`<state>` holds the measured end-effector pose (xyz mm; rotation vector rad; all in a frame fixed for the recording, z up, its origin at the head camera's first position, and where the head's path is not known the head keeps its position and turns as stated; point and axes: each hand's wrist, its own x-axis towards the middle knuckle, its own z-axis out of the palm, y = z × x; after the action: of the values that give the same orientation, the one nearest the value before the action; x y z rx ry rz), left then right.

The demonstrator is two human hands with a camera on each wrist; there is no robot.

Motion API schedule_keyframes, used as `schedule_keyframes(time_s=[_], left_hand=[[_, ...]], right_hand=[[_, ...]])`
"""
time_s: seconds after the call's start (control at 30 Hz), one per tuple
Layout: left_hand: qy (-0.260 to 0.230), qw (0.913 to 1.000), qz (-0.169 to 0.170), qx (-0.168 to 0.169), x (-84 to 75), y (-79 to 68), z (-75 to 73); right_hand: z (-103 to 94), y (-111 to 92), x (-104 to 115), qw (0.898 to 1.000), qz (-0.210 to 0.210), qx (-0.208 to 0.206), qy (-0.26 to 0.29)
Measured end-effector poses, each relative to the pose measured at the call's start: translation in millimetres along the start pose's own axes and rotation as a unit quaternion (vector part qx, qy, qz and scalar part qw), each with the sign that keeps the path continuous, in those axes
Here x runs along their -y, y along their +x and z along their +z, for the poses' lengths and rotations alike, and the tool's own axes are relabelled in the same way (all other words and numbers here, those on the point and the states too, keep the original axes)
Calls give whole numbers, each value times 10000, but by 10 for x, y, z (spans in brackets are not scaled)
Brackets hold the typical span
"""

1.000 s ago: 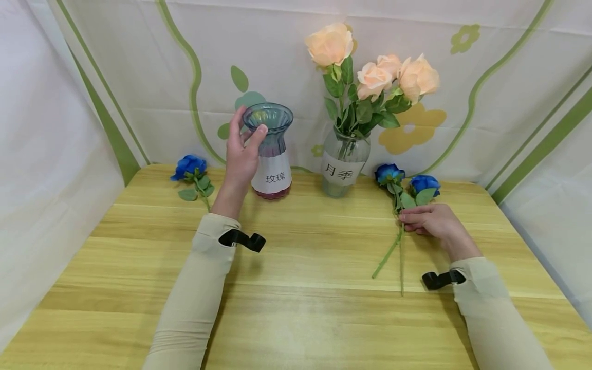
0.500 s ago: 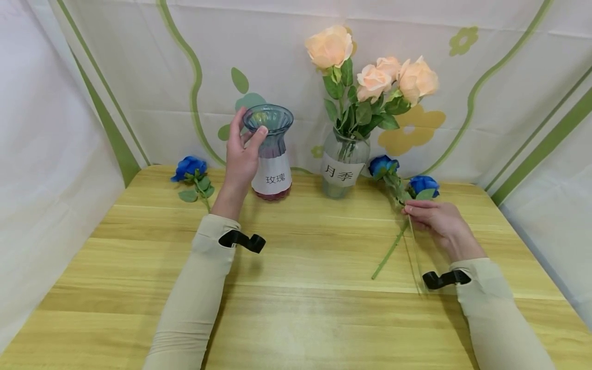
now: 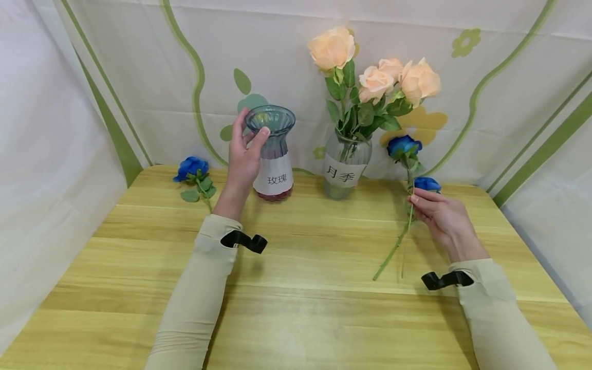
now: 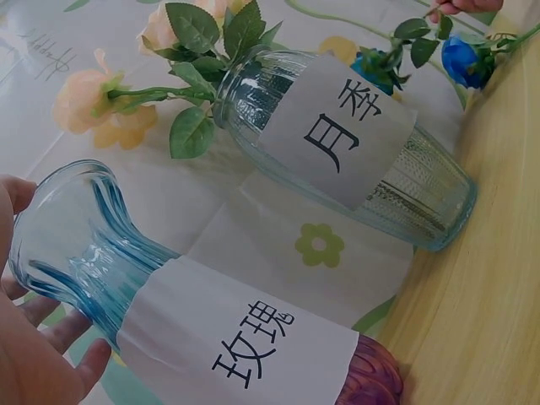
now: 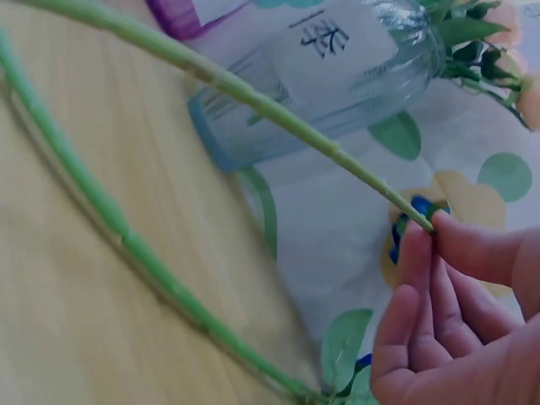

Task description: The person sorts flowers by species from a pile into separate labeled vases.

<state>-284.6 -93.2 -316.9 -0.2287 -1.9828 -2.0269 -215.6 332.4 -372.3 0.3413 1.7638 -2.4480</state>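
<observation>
The right hand (image 3: 441,216) pinches a stem (image 5: 278,116) between thumb and fingers, its blue bloom (image 3: 404,146) above the grip. Another blue rose (image 3: 426,184) lies on the table (image 3: 324,308) just beyond that hand. The left hand (image 3: 244,160) grips the upright vase (image 3: 274,172) near its flared rim.

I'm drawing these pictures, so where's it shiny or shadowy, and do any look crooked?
Head view: pale sheen on the wooden tabletop, soft shadow beside the right sleeve; left wrist view: dimmer and tilted, with glints on the blue glass vase; right wrist view: also dim and tilted, peach roses a bit fuzzy at the edge.
</observation>
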Motion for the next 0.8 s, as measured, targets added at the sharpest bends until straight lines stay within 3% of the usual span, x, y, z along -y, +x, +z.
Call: schedule_keyframes(time_s=[0.2, 0.27, 0.57, 0.8], left_hand=[[15, 10000, 12, -6, 16, 11, 2], [20, 10000, 13, -16, 19, 15, 2], [32, 10000, -8, -27, 17, 14, 13], [50, 10000, 1, -51, 17, 19, 7]], right_hand=[[96, -58, 57, 9979, -365, -182, 511], [130, -68, 77, 9945, -479, -208, 912], [308, -132, 173, 9692, -1016, -545, 2178], [427, -180, 307, 9515, -1356, -1055, 2553]])
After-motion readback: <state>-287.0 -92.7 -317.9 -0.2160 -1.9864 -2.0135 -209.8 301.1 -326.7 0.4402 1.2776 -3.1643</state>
